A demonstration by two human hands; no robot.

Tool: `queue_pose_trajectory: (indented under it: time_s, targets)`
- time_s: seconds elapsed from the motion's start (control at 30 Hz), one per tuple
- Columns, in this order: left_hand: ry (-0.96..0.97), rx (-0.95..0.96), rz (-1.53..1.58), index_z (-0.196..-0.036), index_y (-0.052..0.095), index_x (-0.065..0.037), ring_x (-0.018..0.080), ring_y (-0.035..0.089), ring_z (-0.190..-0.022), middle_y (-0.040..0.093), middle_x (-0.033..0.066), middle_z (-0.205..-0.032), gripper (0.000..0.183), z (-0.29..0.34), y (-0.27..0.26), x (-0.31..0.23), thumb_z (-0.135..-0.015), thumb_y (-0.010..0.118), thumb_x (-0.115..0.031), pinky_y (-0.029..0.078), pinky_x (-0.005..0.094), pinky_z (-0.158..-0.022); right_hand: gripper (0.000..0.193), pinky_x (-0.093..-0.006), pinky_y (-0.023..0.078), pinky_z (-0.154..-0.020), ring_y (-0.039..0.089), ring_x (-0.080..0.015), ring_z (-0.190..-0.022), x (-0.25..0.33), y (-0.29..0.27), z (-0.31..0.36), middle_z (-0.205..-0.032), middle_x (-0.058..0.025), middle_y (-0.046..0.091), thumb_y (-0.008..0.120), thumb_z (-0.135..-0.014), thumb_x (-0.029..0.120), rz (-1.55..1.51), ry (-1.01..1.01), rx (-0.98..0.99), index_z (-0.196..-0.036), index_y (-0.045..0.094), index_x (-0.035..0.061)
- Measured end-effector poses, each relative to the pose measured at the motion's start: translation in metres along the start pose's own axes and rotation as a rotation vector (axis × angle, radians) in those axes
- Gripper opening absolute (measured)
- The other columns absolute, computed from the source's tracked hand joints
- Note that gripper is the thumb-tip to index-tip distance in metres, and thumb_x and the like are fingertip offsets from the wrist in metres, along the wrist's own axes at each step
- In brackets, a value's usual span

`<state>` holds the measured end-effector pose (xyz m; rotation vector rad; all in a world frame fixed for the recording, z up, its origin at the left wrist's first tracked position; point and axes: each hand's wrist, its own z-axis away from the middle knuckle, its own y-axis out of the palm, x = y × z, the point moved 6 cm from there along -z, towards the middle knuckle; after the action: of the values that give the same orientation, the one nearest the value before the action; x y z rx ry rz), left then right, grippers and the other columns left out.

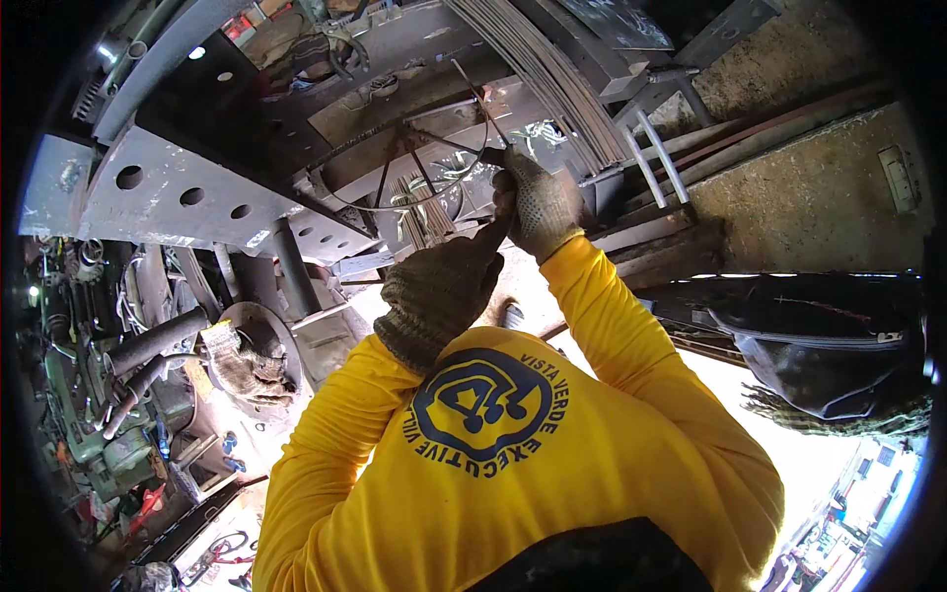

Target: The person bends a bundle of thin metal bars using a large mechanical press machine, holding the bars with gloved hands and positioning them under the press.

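Observation:
My right hand (545,202), in a pale knitted glove with dotted grip, is raised ahead of me, its fingers closed. A thin brownish rod (480,103) sticks up and to the left from this grip; its lower end is hidden. Just below and to the left is my left hand (439,291) in a dark, dirty work glove. Its fingers are closed and reach up to my right fingers; what they hold, if anything, is hidden. A thin curved wire (434,200) loops to the left of my hands. Behind it stands a bundle of thin rods (424,217).
On the left a thick steel beam (158,197) with round holes runs toward the middle. Long flat metal bars (547,69) lie stacked ahead. A pair of gloves (247,365) rests on a round metal piece at left. A black bag (819,345) is at right.

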<state>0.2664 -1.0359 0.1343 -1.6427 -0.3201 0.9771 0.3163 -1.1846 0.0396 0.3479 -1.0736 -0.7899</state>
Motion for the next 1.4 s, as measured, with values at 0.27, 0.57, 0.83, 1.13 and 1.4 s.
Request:
queue_pose_trajectory:
  time_s: [0.27,0.57,0.83,1.13,1.4]
  targets:
    - [0.034,-0.057,-0.011,-0.152,0.044,-0.022,0.0315,0.068,-0.071,0.066,0.0126,-0.078,0.059,0.001,0.003,0.000,-0.096,0.061,-0.023,0.053,0.0464,-0.061,0.016,-0.0221,0.039,-0.042,0.047,-0.0106,-0.048,0.005,0.005,0.005,-0.068,-0.0007,0.055,0.062,-0.101,0.029,0.009,0.026,-0.075,-0.098,0.060,0.0128]
    - [0.052,-0.067,-0.050,-0.153,0.042,-0.021,0.0311,0.067,-0.068,0.066,0.0120,-0.077,0.062,-0.003,0.000,0.002,-0.095,0.063,-0.025,0.053,0.0466,-0.059,0.021,-0.0242,0.045,-0.048,0.052,-0.0134,-0.053,0.003,0.001,-0.005,-0.071,-0.0035,0.058,0.063,-0.100,0.031,0.018,0.001,-0.036,-0.101,0.061,0.0102]
    - [0.049,-0.037,-0.036,-0.151,0.046,-0.020,0.0295,0.067,-0.067,0.065,0.0115,-0.076,0.058,-0.005,-0.005,0.003,-0.096,0.064,-0.027,0.053,0.0451,-0.058,0.069,-0.0447,0.055,-0.089,0.064,-0.0331,-0.091,0.001,0.039,-0.006,-0.102,-0.0190,0.065,0.046,-0.101,0.062,-0.480,0.193,0.259,-0.124,0.058,-0.0016]
    - [0.195,-0.114,-0.050,-0.144,0.054,-0.019,0.0269,0.066,-0.065,0.064,0.0086,-0.073,0.050,-0.004,-0.011,0.016,-0.096,0.064,-0.028,0.051,0.0423,-0.056,0.085,-0.0404,0.053,-0.085,0.063,-0.0304,-0.092,-0.016,0.043,-0.021,-0.104,-0.0159,0.066,0.035,-0.097,0.074,-0.451,0.056,0.307,-0.126,0.058,-0.0021]
    - [0.432,-0.190,-0.221,-0.134,0.065,-0.017,0.0225,0.063,-0.066,0.067,0.0025,-0.081,0.045,-0.002,-0.042,0.065,-0.090,0.070,-0.018,0.051,0.0375,-0.060,0.065,-0.0319,0.046,-0.055,0.053,-0.0222,-0.059,-0.042,0.044,-0.042,-0.069,-0.0046,0.053,0.041,-0.100,0.067,-0.455,-0.120,-0.016,-0.104,0.063,0.0060]
